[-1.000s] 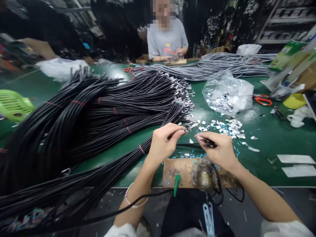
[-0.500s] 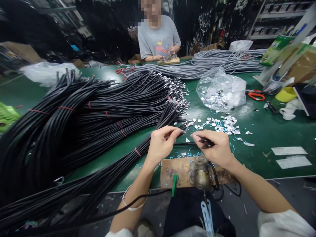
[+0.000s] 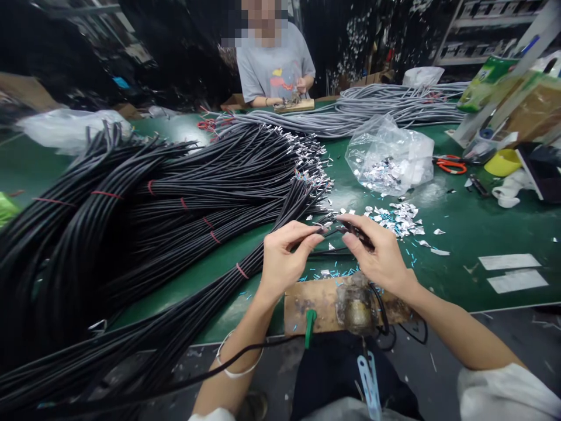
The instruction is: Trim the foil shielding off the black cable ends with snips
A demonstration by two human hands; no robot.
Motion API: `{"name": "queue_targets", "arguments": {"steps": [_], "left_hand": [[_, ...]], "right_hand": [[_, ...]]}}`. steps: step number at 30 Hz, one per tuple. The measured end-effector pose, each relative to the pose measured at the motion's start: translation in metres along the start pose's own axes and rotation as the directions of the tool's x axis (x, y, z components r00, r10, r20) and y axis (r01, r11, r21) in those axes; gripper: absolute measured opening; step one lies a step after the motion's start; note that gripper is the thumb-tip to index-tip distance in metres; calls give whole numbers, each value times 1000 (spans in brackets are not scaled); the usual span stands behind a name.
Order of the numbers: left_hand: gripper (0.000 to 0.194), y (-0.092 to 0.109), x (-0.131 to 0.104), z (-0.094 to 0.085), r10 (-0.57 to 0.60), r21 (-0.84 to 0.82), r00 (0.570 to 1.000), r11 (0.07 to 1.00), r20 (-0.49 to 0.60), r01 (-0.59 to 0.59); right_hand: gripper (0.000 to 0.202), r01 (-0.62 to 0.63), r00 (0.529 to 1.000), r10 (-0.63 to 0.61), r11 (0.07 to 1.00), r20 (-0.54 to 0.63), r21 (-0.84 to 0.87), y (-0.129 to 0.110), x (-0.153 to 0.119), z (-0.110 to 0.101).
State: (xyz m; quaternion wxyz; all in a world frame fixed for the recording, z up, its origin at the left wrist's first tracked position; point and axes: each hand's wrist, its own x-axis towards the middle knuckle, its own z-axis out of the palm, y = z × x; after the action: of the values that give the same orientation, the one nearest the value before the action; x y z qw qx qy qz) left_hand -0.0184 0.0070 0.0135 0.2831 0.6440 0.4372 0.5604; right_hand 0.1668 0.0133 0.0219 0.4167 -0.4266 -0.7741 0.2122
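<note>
One head camera looks forward and down across the table (image 3: 460,231), the left hand (image 3: 284,252) and right hand (image 3: 383,254) close

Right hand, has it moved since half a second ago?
Yes, the right hand has moved slightly away from the wooden board, toward the table's far side.

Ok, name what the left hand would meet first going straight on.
The left hand would likely meet the right hand first, at its fingers or the dark tool it holds; exact depth is unclear.

Sleeves (image 3: 504,393) are white, lower clothing (image 3: 326,374) dark, the bangle (image 3: 236,376) (thin, round) pale.
</note>
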Motion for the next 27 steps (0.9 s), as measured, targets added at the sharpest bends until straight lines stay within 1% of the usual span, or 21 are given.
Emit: {"name": "queue_targets", "arguments": {"steps": [3,6,11,15,23,25,27], "left_hand": [[10,1,-2,3,-9,-61,997,998,-83,4],[10,1,-3,8,0,-52,994,999,-114,-6],[9,2,-6,11,3,-24,991,1000,-135,-6],[9,4,-7,11,28,-5,989,1000,-148,-29],[8,6,-8,15,75,71,979,996,-191,-62],[6,7,-8,15,55,82,982,996,-180,-41],[8,8,-8,14,5,82,992,997,-129,6]], "right_hand": [[28,39,999,-41,998,26,45,0,-1,3],[26,55,998,-59,994,37,92,-1,-2,6],[24,53,998,-54,993,11,110,-2,-3,7],[25,47,999,-45,990,-14,134,-3,-2,6],[24,57,998,-55,995,-18,79,-5,-2,7],[23,42,999,-39,997,-36,64,-4,-3,6],[23,20,999,-18,999,-51,47,-4,-3,6]]}}
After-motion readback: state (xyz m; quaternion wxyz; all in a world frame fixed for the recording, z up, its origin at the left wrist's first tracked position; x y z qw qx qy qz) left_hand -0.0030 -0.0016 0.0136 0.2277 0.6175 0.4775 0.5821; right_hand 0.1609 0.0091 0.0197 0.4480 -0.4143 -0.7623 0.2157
